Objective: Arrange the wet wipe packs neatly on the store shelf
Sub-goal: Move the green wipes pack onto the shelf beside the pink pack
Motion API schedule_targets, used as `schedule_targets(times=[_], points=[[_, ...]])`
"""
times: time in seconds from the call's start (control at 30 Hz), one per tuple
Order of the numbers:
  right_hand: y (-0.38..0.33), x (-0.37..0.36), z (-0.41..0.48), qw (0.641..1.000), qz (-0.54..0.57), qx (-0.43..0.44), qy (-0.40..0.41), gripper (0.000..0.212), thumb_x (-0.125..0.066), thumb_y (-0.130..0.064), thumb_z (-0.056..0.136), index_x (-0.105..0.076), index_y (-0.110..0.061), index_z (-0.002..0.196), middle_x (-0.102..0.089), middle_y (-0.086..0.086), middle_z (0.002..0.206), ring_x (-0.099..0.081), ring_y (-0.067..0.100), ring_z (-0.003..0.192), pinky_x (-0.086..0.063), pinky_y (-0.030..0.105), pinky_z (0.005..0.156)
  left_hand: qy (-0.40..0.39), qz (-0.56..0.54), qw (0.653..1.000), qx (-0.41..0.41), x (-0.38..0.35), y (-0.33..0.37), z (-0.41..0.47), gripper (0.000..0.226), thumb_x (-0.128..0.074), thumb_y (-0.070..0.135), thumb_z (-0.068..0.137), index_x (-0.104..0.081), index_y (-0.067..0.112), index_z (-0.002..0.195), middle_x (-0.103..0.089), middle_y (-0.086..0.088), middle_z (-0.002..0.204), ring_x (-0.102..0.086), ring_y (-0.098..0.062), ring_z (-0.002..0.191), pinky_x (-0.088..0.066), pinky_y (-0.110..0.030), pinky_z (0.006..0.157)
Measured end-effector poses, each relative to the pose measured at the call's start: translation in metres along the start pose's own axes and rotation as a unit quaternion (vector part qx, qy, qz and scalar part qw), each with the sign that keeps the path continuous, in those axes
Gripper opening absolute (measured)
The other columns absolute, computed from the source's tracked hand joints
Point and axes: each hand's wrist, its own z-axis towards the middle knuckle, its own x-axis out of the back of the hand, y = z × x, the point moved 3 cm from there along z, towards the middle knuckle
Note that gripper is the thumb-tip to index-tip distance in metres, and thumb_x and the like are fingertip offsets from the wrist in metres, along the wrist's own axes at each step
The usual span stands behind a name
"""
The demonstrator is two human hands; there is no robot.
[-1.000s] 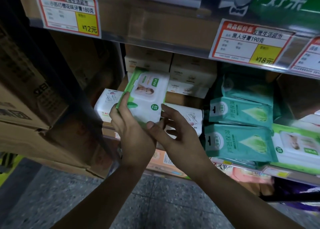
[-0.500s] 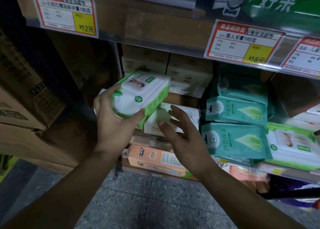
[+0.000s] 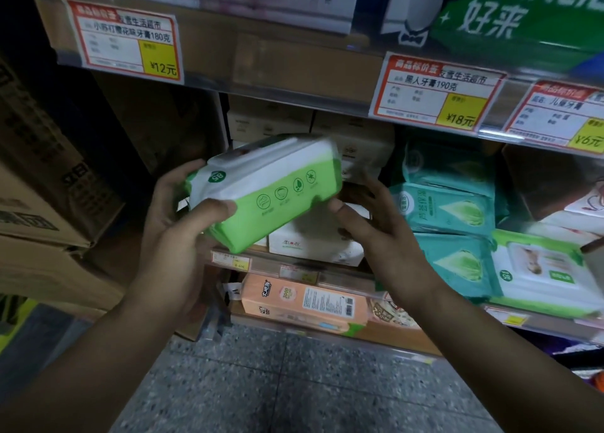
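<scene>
While our left hand (image 3: 170, 233) clasps the soft green-and-white plastic wet wipe pack (image 3: 271, 189) in front of the metal store shelf (image 3: 327, 270), our right hand (image 3: 382, 236) touches its far end with thumb and spread fingers. On that shelf, teal wipe packs (image 3: 447, 203) sit stacked beside another green-and-white pack (image 3: 539, 269). Beige boxes (image 3: 271, 122) behind are dim, partly hidden.

I'm looking at a shop aisle; price tags (image 3: 125, 42) line the shelf edge (image 3: 294, 92); packaged goods (image 3: 447, 203) stacked below.
</scene>
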Motion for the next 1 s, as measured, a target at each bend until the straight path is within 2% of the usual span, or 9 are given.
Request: schedule_targets(times=[0.13, 0.23, 0.33, 0.4, 0.5, 0.63, 0.8, 0.93, 1.0], points=[[-0.013, 0.017, -0.006, 0.995, 0.097, -0.006, -0.021, 0.102, -0.088, -0.045, 0.072, -0.032, -0.04, 0.156, -0.061, -0.004, 0.145, -0.069, 0.019, 0.122, -0.06, 0.036, 0.091, -0.052, -0.01, 0.998, 0.019, -0.018, 0.007, -0.007, 0.054, -0.063, -0.001, 0.067, -0.063, 0.021, 0.116, -0.072, 0.002, 0.11, -0.073, -0.019, 0.094, -0.058, -0.036, 0.059], [-0.028, 0.044, -0.012, 0.992, 0.121, 0.01, -0.025, 0.091, -0.083, -0.041, 0.064, -0.037, -0.051, 0.143, -0.057, -0.001, 0.148, -0.072, 0.017, 0.118, -0.062, 0.035, 0.082, -0.104, -0.024, 0.994, 0.034, -0.036, 0.009, -0.013, 0.066, -0.066, 0.0, 0.058, -0.061, 0.016, 0.122, -0.071, -0.001, 0.111, -0.072, -0.021, 0.096, -0.057, -0.036, 0.061], [-0.035, 0.069, -0.02, 0.994, 0.108, 0.014, -0.032, 0.091, -0.084, -0.036, 0.063, -0.047, -0.034, 0.147, -0.067, -0.002, 0.136, -0.075, 0.015, 0.111, -0.062, 0.035, 0.078, -0.151, -0.033, 0.987, 0.042, -0.059, 0.007, -0.021, 0.071, -0.066, 0.006, 0.054, -0.059, 0.015, 0.124, -0.07, -0.001, 0.112, -0.071, -0.021, 0.098, -0.058, -0.034, 0.065], [-0.035, 0.088, -0.03, 0.995, 0.09, 0.017, -0.036, 0.076, -0.086, -0.029, 0.066, -0.058, -0.027, 0.137, -0.077, -0.002, 0.121, -0.075, 0.018, 0.108, -0.062, 0.032, 0.078, -0.179, -0.036, 0.982, 0.048, -0.08, 0.004, -0.029, 0.072, -0.067, 0.01, 0.053, -0.059, 0.014, 0.124, -0.07, 0.0, 0.112, -0.07, -0.02, 0.099, -0.058, -0.03, 0.067], [-0.031, 0.113, -0.048, 0.995, 0.099, 0.021, -0.021, 0.063, -0.083, -0.017, 0.074, -0.061, -0.018, 0.133, -0.079, 0.004, 0.119, -0.074, 0.023, 0.112, -0.06, 0.032, 0.084, -0.212, -0.019, 0.976, 0.048, -0.107, -0.003, -0.041, 0.078, -0.067, 0.012, 0.052, -0.056, 0.012, 0.129, -0.07, 0.008, 0.111, -0.068, -0.015, 0.102, -0.057, -0.027, 0.072], [-0.021, 0.144, -0.07, 0.994, 0.11, 0.024, 0.017, 0.063, -0.078, -0.008, 0.077, -0.058, -0.015, 0.137, -0.076, 0.009, 0.126, -0.071, 0.03, 0.119, -0.057, 0.043, 0.099, -0.225, 0.01, 0.973, 0.053, -0.139, -0.017, -0.055, 0.078, -0.07, 0.014, 0.053, -0.058, 0.022, 0.13, -0.067, 0.007, 0.122, -0.065, -0.015, 0.108, -0.054, -0.026, 0.076], [-0.018, 0.172, -0.098, 0.991, 0.113, 0.046, 0.061, 0.076, -0.079, -0.005, 0.07, -0.054, -0.016, 0.141, -0.075, 0.011, 0.126, -0.072, 0.029, 0.117, -0.06, 0.039, 0.093, -0.228, 0.036, 0.971, 0.063, -0.179, -0.03, -0.082, 0.092, -0.076, 0.009, 0.057, -0.049, 0.032, 0.142, -0.069, 0.02, 0.122, -0.065, -0.006, 0.112, -0.053, -0.022, 0.082], [-0.024, 0.196, -0.12, 0.989, 0.105, 0.053, 0.088, 0.069, -0.075, -0.001, 0.075, -0.056, -0.015, 0.139, -0.078, 0.007, 0.12, -0.076, 0.019, 0.106, -0.061, 0.026, 0.081, -0.229, 0.049, 0.968, 0.09, -0.207, -0.041, -0.098, 0.09, -0.083, 0.026, 0.06, -0.048, 0.044, 0.141, -0.058, 0.008, 0.142, -0.054, -0.018, 0.13, -0.039, -0.044, 0.108], [-0.025, 0.209, -0.129, 0.99, 0.086, 0.051, 0.102, 0.056, -0.074, 0.002, 0.08, -0.06, -0.018, 0.13, -0.08, 0.004, 0.115, -0.078, 0.016, 0.101, -0.06, 0.022, 0.077, -0.236, 0.064, 0.964, 0.101, -0.22, -0.045, -0.102, 0.084, -0.083, 0.034, 0.062, -0.05, 0.048, 0.138, -0.053, 0.007, 0.146, -0.047, -0.021, 0.136, -0.032, -0.051, 0.113]])
